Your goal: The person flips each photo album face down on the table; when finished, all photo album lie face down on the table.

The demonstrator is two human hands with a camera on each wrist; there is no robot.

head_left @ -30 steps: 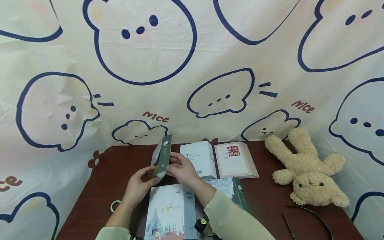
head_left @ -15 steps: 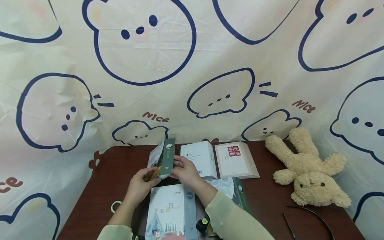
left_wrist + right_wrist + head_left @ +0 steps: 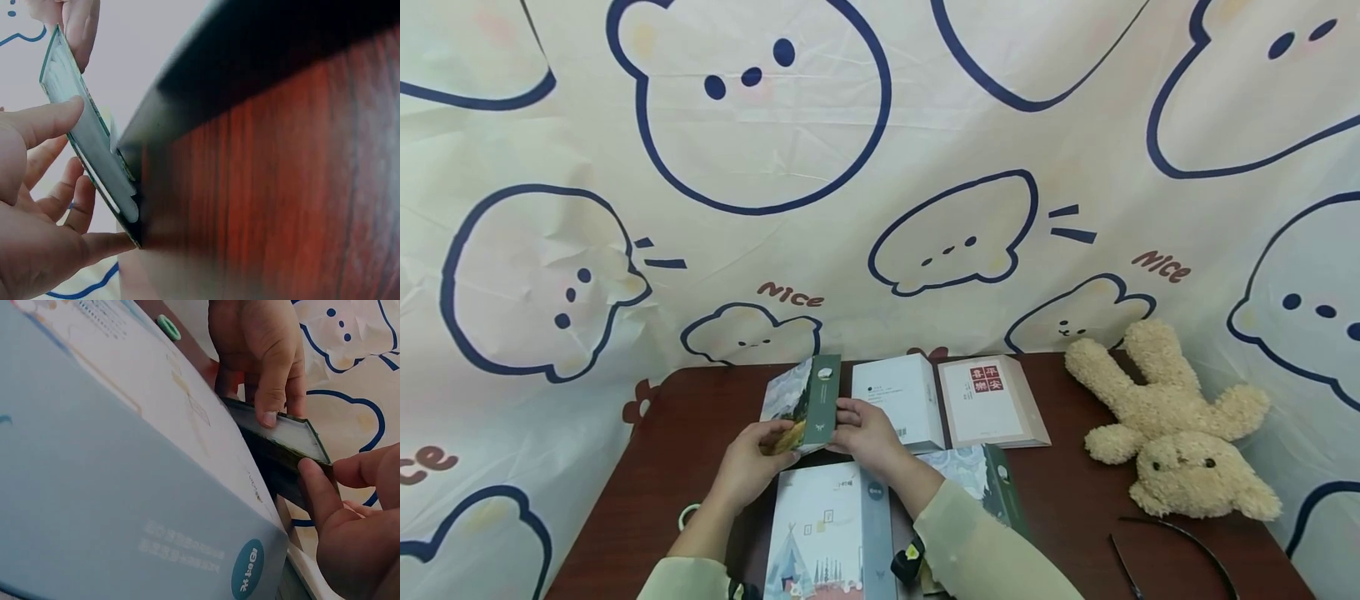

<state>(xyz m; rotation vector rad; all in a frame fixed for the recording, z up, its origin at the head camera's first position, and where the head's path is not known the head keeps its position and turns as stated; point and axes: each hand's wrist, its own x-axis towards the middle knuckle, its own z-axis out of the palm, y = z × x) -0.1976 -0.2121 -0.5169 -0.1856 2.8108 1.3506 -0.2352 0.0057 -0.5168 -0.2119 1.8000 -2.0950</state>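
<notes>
A photo album (image 3: 823, 400) with a green spine and a landscape cover is held at the back of the table. My left hand (image 3: 745, 467) grips its near left corner, thumb on the page edges, fingers underneath, as the left wrist view shows. On the spine side, my right hand (image 3: 867, 437) pinches the near corner between thumb and fingers. In the left wrist view, the album (image 3: 100, 150) is closed and tilted, with pale page edges. Just in front of the hands lies a white album (image 3: 816, 533) with a blue-grey spine and a tent picture.
Two pale books (image 3: 895, 400) (image 3: 981, 408) lie at the back, right of the hands. Another green-spined album (image 3: 1000, 479) sits partly under the right forearm. A plush toy (image 3: 1172, 417) and black strips (image 3: 1195, 542) are at the right. A pale green ring (image 3: 687, 515) lies by the left forearm.
The green-spined album has tipped from nearly upright to a flatter lean, lowering toward the table and showing more of its cover. Both hands keep hold of it; the right has sunk slightly.
</notes>
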